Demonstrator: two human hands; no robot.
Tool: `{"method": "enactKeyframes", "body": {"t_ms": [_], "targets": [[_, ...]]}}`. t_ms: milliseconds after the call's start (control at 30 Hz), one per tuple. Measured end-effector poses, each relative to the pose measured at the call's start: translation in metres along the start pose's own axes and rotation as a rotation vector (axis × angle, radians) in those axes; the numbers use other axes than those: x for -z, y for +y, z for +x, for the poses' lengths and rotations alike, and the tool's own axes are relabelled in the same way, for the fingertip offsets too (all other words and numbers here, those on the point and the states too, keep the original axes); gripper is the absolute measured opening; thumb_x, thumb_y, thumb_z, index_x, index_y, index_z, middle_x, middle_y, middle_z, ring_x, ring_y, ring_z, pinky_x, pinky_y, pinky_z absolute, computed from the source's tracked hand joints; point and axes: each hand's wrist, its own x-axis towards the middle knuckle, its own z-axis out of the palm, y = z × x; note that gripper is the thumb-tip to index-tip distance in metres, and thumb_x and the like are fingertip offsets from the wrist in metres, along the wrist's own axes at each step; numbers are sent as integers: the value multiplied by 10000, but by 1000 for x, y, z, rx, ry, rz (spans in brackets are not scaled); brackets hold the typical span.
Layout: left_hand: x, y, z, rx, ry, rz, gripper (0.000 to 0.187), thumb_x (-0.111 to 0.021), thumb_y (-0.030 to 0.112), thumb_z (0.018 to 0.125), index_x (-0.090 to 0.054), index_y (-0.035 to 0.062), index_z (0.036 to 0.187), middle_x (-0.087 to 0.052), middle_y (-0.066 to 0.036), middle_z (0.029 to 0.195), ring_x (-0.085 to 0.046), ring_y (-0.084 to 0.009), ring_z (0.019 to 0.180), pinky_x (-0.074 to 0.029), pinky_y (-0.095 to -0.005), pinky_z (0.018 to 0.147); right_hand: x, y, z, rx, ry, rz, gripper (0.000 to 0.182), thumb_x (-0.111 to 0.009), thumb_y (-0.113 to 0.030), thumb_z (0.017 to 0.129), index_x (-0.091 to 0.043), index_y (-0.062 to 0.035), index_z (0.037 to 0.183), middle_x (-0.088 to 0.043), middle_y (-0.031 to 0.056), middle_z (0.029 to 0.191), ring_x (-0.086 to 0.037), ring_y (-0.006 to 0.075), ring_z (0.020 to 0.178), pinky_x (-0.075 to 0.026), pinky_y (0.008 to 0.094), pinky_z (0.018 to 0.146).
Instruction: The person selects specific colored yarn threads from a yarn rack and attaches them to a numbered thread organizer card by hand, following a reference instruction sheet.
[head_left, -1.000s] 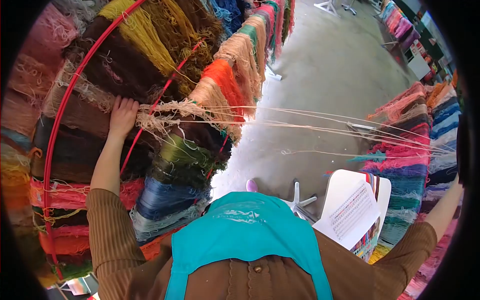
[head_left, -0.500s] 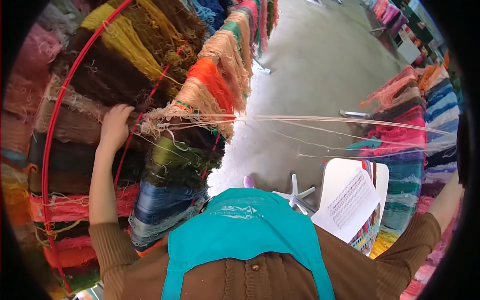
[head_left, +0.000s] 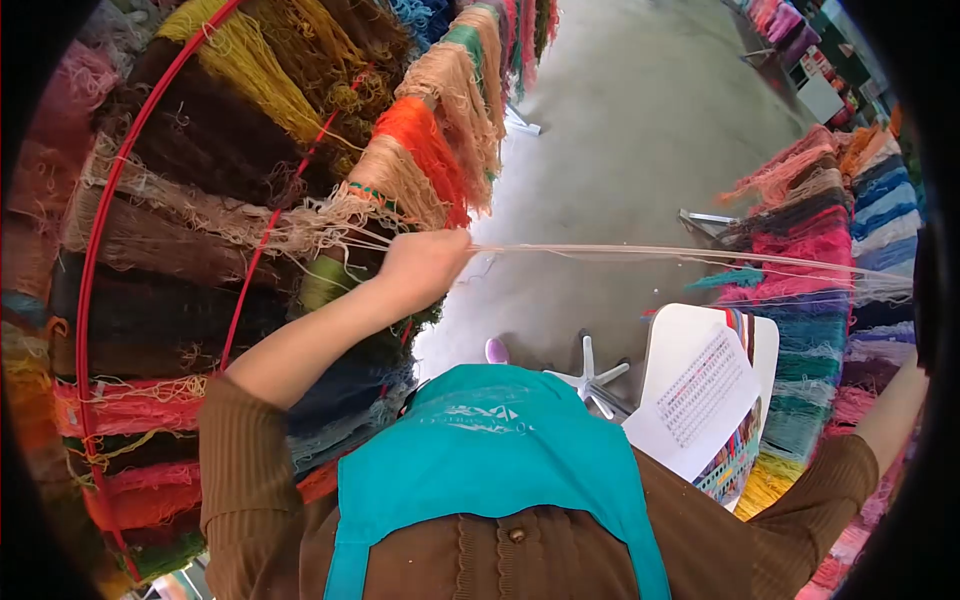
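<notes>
My left hand is closed around a bundle of pale threads, beside the rack of yarn on the left. Beyond my fist the threads stretch taut to the right, across the gap to the view's dark edge. Behind it they run back into a tangled beige skein hanging on the rack. Orange yarn and peach yarn hang just above that hand. Of my right arm only the forearm shows at the far right; the hand itself is outside the visible picture.
Skeins in many colours hang on the left rack, with red cords across them. Another yarn rack stands at right. Near me are a white board with a printed sheet and a wheeled metal base on the floor.
My left hand has moved right from the dark brown skeins and now grips the threads. The spread strands have drawn together into a narrower bundle.
</notes>
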Motion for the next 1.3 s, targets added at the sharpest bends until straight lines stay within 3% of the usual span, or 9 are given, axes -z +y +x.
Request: {"method": "enactKeyframes", "body": {"t_ms": [233,333,400,567,667,900,1067,1200,1300], "targets": [[-93,4,54,42,-80,-15,297,-504,347,981,-538,74,871,-639,-165,734,-640,-391,695,-480,-517,585,-1,-23,-18,-165,25,289,322,-592,-160,840,-619,47,1085,-658,209,809,-619,292,622,-525,353,551],[-135,8,64,140,-105,-112,303,-477,347,998,-541,67,902,-645,-183,749,-632,-423,700,-477,-540,603,-30,-58,-45,36,206,364,258,-621,-195,828,-631,22,967,-617,147,732,-564,252,560,-484,339,515],[-174,18,66,151,-101,-188,300,-457,339,1009,-546,64,931,-653,-198,785,-632,-439,746,-476,-548,641,-42,-96,-68,-303,217,405,168,-619,-205,842,-607,-38,824,-553,91,646,-487,206,505,-420,320,473],[-243,56,75,294,-209,-565,332,-422,341,1010,-597,63,959,-661,-209,869,-630,-423,866,-477,-525,747,-44,-134,-71,-519,-35,472,216,-611,-232,872,-567,-92,712,-477,31,561,-404,157,452,-345,304,436],[-289,72,81,440,-170,-972,383,-400,343,1011,-609,49,882,-657,-188,834,-626,-401,827,-472,-492,736,-50,-151,-59,-395,37,424,219,-613,-215,870,-545,-104,694,-473,23,573,-401,155,449,-332,300,434],[-350,146,124,176,-370,-1156,441,-398,349,1002,-614,31,785,-626,-126,745,-597,-269,721,-469,-400,682,-30,-161,-64,-370,97,392,167,-580,-171,880,-542,-80,746,-474,27,598,-402,145,464,-324,281,430],[-289,86,171,257,-725,-1091,321,-557,335,955,-639,88,766,-536,9,645,-499,-129,594,-407,-314,539,-5,-158,-82,-364,139,425,131,-557,-140,888,-540,-63,783,-475,29,615,-402,138,474,-318,268,428],[-214,24,181,309,-1001,-1763,144,-619,171,947,-563,120,825,-316,97,568,-270,-30,457,-172,-201,409,21,-160,-105,-370,191,472,104,-538,-115,894,-539,-50,813,-476,32,630,-402,133,483,-313,257,426],[-179,-5,179,242,-965,-1920,77,-610,145,947,-607,94,889,-329,93,579,-269,-29,463,-196,-210,410,41,-163,-118,-377,229,516,86,-524,-96,898,-537,-39,835,-476,33,640,-402,128,489,-310,249,424]]}}
